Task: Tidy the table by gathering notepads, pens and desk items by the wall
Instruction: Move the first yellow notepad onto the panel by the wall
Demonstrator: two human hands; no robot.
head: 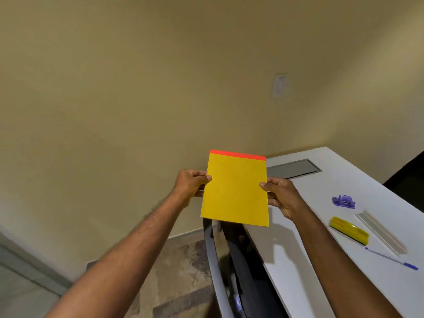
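Observation:
A yellow notepad point(235, 191) with an orange-red top strip is held up in the air, facing me, left of the white table point(298, 260). My left hand point(191, 187) grips its left edge and my right hand point(281, 197) grips its right edge. On the table at the right lie a purple hole punch point(343, 201), a yellow desk item with a black underside point(349, 230), a clear ruler point(379, 232) and a blue pen point(392, 258).
A grey cable hatch point(293, 168) is set into the table near the beige wall point(137, 88). A dark chair back point(220, 260) stands just below the notepad, at the table's left edge. Patterned floor lies to the lower left.

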